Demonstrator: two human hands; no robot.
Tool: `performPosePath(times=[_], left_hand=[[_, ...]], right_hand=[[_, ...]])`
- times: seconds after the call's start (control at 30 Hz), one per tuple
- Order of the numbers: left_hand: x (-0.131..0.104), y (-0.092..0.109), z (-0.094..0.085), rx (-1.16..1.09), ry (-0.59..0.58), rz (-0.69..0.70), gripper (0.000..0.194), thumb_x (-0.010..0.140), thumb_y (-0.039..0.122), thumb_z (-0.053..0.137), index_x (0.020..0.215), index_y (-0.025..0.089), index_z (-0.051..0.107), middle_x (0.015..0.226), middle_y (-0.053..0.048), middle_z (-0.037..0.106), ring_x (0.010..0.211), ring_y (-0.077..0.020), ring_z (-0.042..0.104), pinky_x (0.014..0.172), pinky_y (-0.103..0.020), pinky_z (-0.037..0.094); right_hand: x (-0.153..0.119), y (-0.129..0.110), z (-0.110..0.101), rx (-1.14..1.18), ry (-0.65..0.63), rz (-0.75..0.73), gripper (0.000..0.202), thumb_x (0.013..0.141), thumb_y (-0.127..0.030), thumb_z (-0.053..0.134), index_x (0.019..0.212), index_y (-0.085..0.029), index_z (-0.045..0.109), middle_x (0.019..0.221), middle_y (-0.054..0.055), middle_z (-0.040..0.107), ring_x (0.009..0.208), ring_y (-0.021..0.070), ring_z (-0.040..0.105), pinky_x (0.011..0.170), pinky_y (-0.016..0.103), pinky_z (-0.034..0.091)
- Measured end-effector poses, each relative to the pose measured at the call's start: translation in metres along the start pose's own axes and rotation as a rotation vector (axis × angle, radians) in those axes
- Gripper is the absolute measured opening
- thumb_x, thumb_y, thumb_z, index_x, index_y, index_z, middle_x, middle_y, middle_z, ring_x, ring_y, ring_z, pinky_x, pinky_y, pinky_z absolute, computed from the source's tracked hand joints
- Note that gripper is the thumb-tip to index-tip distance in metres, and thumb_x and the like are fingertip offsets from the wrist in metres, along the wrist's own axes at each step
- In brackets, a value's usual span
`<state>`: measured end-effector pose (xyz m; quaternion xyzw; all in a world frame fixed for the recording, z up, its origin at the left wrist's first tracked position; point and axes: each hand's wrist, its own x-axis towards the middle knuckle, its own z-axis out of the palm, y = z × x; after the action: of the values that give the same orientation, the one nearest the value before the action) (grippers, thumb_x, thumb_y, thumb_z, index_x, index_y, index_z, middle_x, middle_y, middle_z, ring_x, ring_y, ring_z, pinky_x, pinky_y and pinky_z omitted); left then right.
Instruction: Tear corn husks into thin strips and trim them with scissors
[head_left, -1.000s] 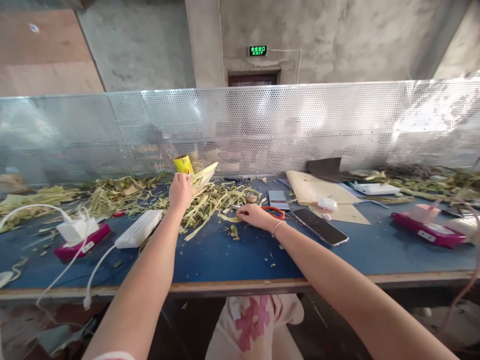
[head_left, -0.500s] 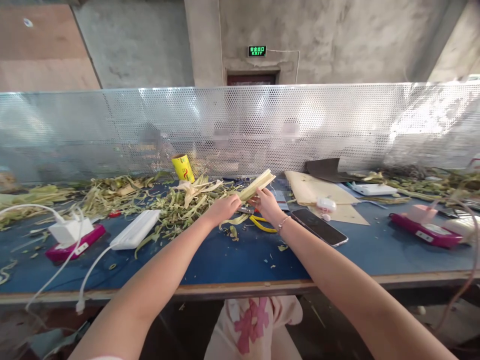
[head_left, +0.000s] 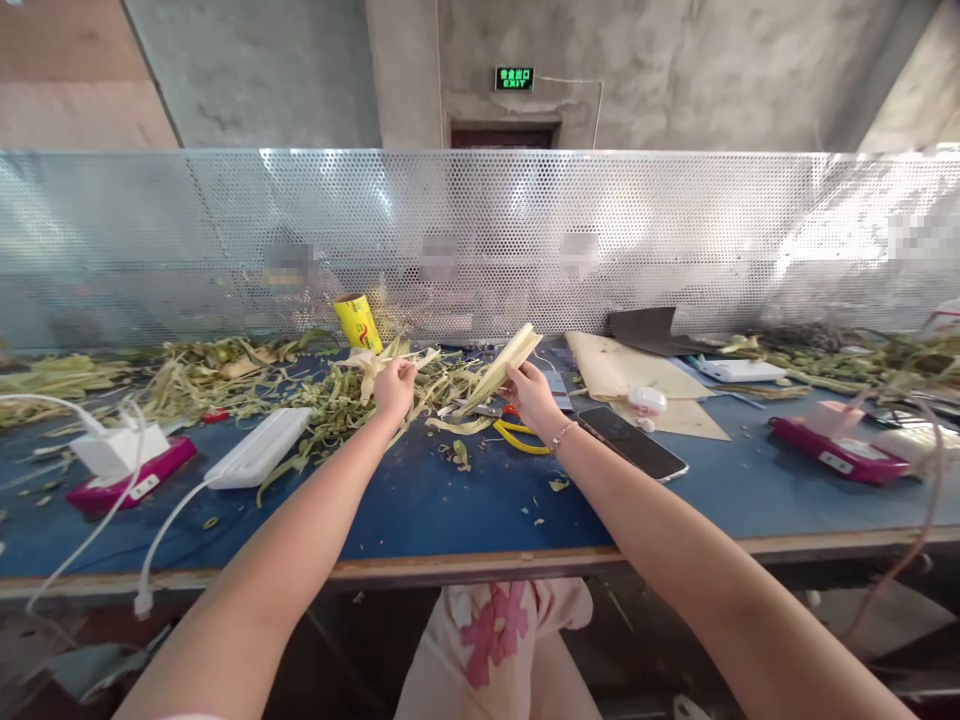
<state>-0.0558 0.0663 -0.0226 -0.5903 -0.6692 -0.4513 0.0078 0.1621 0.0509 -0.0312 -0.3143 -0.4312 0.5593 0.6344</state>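
Observation:
Pale green folded husk strips are gripped in my right hand, their upper ends pointing up and right. My left hand is closed over the pile of dry green leaf scraps, beside a pale crumpled husk; whatever its fingers pinch is too small to make out. Under and beside my right hand lie scissors with red handles and a yellow-handled tool. A black phone lies to the right of my right wrist.
A yellow roll leans behind the pile. White power bank and magenta power strip with cables lie left; brown paper, earbud case and another magenta strip lie right. A perforated metal screen stands behind.
My left hand has come away from the husk strips and moved left over the scrap pile. My right hand still holds the strips. The view has tilted slightly down.

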Motion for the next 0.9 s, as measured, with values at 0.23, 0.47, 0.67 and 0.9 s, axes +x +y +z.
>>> performPosePath(times=[0.23,0.47,0.67,0.9], left_hand=[[0.007,-0.001,-0.008,0.146,-0.094,0.234,0.029,0.076,0.028,0.048,0.096,0.013,0.062,0.116,-0.015,0.058,0.117,-0.0238,0.047,0.103,-0.035,0.031],[-0.028,0.041,-0.011,-0.293,-0.623,0.377,0.036,0.076,0.046,0.049,0.093,0.016,0.058,0.090,-0.007,0.065,0.081,-0.0182,0.060,0.073,-0.030,0.047],[-0.039,0.049,-0.004,-0.192,-0.459,0.322,0.028,0.077,0.041,0.045,0.066,0.017,0.053,0.065,-0.003,0.062,0.062,-0.0161,0.056,0.059,-0.028,0.043],[-0.043,0.051,-0.003,-0.068,-0.278,0.368,0.013,0.078,0.024,0.046,0.077,0.018,0.057,0.074,-0.005,0.066,0.071,-0.0183,0.060,0.067,-0.029,0.044]], right_hand=[[-0.011,0.000,0.011,0.022,-0.156,0.055,0.026,0.063,-0.033,0.068,0.077,-0.018,0.052,0.068,-0.004,0.059,0.056,0.0057,0.053,0.054,0.018,0.047],[-0.014,0.001,0.016,0.051,-0.153,0.095,0.020,0.064,-0.027,0.070,0.074,-0.017,0.055,0.067,-0.004,0.060,0.058,0.0043,0.055,0.057,0.015,0.050],[-0.018,-0.002,0.014,0.051,-0.216,0.155,0.019,0.063,-0.021,0.072,0.073,-0.016,0.057,0.068,-0.003,0.060,0.057,0.0044,0.055,0.055,0.016,0.050],[-0.017,-0.001,0.012,-0.022,-0.245,0.138,0.027,0.057,-0.024,0.076,0.076,-0.016,0.059,0.065,-0.004,0.060,0.054,0.0037,0.053,0.050,0.015,0.046]])
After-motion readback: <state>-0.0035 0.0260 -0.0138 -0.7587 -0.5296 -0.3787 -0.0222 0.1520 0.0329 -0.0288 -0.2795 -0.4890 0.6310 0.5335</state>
